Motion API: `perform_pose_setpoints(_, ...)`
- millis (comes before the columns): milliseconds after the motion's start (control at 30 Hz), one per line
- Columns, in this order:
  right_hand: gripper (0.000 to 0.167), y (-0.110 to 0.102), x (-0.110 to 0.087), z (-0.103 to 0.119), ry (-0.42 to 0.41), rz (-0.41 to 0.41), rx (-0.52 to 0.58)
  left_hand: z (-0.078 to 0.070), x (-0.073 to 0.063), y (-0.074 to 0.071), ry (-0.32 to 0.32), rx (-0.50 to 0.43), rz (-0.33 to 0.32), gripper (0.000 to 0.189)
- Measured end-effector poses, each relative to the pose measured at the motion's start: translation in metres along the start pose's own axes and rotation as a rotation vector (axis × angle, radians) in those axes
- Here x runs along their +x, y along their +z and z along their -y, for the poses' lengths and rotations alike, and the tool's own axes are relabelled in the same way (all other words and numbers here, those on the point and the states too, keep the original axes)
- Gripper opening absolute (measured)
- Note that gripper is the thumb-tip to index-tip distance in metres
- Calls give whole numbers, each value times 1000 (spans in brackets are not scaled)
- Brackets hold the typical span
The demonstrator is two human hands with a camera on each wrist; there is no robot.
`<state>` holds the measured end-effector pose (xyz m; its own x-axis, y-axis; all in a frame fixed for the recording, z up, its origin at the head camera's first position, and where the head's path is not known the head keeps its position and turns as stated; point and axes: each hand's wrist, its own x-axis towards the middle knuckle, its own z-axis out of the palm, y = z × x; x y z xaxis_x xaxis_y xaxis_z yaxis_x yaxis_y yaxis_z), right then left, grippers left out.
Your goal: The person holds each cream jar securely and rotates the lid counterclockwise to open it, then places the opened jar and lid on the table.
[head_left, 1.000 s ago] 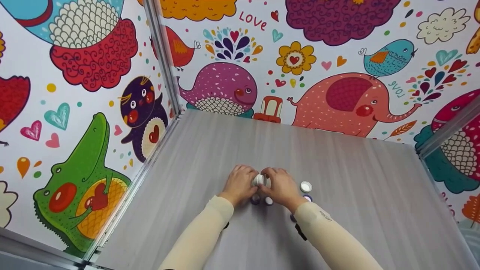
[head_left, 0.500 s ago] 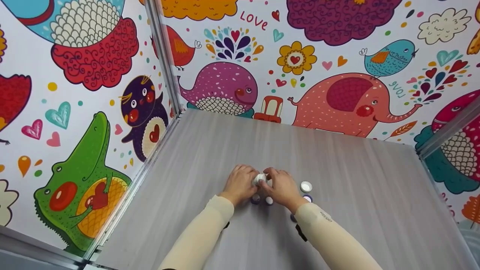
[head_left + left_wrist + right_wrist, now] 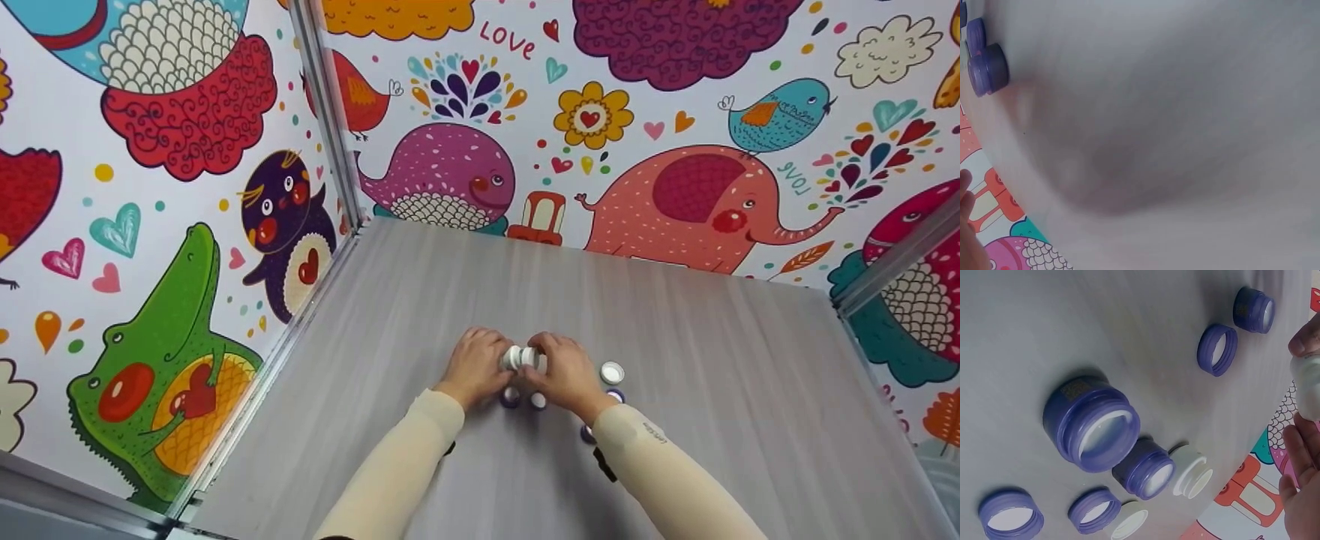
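My right hand (image 3: 564, 373) holds a small white jar (image 3: 531, 358) between thumb and fingers. In the right wrist view that white jar (image 3: 1309, 385) is cut off by the right edge. Facing it, my left hand (image 3: 474, 367) grips a small round white piece (image 3: 512, 358), mostly hidden by the fingers; a thin dark line shows between the two white things. In the left wrist view only a few fingertips (image 3: 967, 194) of a hand show. Just below the hands on the table are a purple jar (image 3: 510, 397) and a small white-topped piece (image 3: 538, 401).
Several open purple jars (image 3: 1092, 424) and purple screw lids (image 3: 1010, 514) are spread over the grey table (image 3: 420, 300). Among them are another white jar (image 3: 1190, 472) and a white lid (image 3: 1129, 520). Walls with cartoon animals (image 3: 675, 202) enclose the table.
The two white things showed as one overlapping shape half a second ago; now they show side by side. My left hand has shifted slightly left. The pieces on the table are unchanged.
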<state>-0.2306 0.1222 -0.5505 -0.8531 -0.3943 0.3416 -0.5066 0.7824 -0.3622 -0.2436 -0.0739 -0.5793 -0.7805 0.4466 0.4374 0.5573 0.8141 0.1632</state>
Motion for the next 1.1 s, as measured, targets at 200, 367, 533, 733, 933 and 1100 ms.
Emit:
perform_pose_setpoints(200,37,0,0,-1,13,-4,-19,0,0,-2,-12,-1,10,37)
perform_pose_setpoints(367,35,0,-1,-3,27,-25,-15,1,-1,-1,-18,-14,-9,35)
perform_pose_setpoints(533,33,1,-2,-6,58,-44,10,2,-2,0,-40,-27,-9,36)
perform_pose_setpoints(733,33,3,-3,-10,71,-54,17,2,-3,0,-61,-27,2,37)
perform_pose_setpoints(933,29,4,-4,-13,70,-51,15,3,-3,0,-68,-30,6,38)
perform_pose_setpoints(1100,30,5,-4,-16,70,-41,15,3,-3,-1,-62,-3,11,39)
